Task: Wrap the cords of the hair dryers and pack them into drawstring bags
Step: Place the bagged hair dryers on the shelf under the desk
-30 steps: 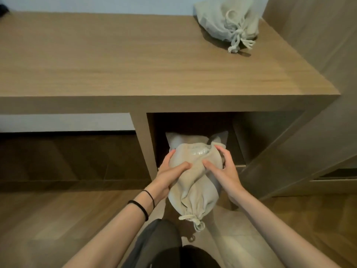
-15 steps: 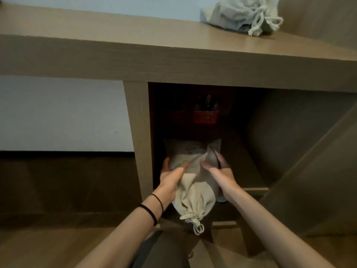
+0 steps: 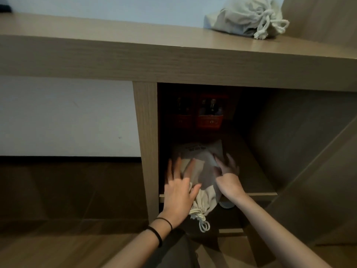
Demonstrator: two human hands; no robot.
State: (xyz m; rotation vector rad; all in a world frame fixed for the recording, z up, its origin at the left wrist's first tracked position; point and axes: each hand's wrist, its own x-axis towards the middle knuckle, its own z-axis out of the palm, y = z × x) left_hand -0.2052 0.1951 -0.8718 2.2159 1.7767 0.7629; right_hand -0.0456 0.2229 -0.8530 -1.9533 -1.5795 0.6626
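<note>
A filled cream drawstring bag [image 3: 203,198] lies on the shelf [image 3: 258,194] inside the desk's open compartment, with its tied cord end [image 3: 201,219] hanging over the shelf's front edge. My left hand [image 3: 178,190] rests flat on the bag's left side, fingers spread. On its right side my right hand [image 3: 228,176] presses with fingers spread too. Neither hand is closed around the bag. A second filled, tied drawstring bag [image 3: 247,18] lies on the desk top at the back right. No hair dryer or cord shows.
The wooden desk [image 3: 135,60] overhangs the compartment. Red boxes [image 3: 209,115] stand in the dark at the compartment's back. A small pale round object [image 3: 227,204] sits just below the shelf edge. A wooden panel rises on the right, and wood floor lies below.
The bag has gone deeper into the compartment and now lies on the shelf. Both hands have loosened from gripping it to lying spread on it. My view has dropped lower.
</note>
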